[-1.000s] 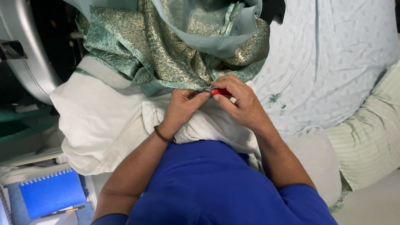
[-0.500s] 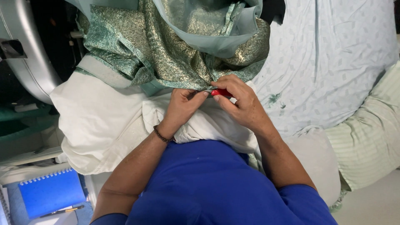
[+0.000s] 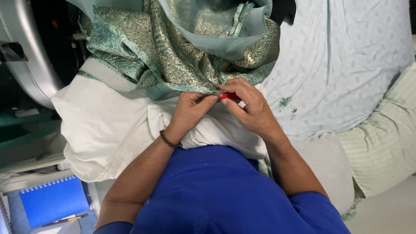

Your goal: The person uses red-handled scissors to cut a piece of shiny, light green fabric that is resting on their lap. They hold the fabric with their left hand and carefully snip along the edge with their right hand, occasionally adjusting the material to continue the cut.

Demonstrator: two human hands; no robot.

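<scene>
Change since the earlier frames: almost none; both hands and the cloth sat where they had been a second before, with only a slight settling of the fingertips along the hem.
Left hand (image 3: 190, 108): fingers were curled and pinching the lower edge of the green-gold brocade fabric (image 3: 173, 60), thumb on top, the hem nipped between thumb and forefinger.
Right hand (image 3: 253, 108): fingers were closed around a small red tool (image 3: 229, 96), its tip laid against the same hem, just beside the left fingertips; whether the tip was under a stitch could not be told.
Red tool, kind: only a short red length showed between the fingers; its working end was hidden.
Brocade fabric, place: bunched in folds over the far edge of the white cushion (image 3: 112, 130), with a pale teal lining (image 3: 225, 39) looped across its top.
Worked spot: the hem at the middle of the cushion's far edge, where the two hands met, touching.
Bracelet (image 3: 168, 139): a dark beaded band sat on the left wrist.
Surroundings: a pale patterned sheet (image 3: 346, 65) lay to the right, a striped green pillow (image 3: 385, 138) at the right edge, a blue spiral notebook (image 3: 54, 201) with a pen (image 3: 65, 220) at the lower left corner.
Reading: the steady hold suggested fine, slow work confined to one point of the hem, with little progress along it over the second.
</scene>
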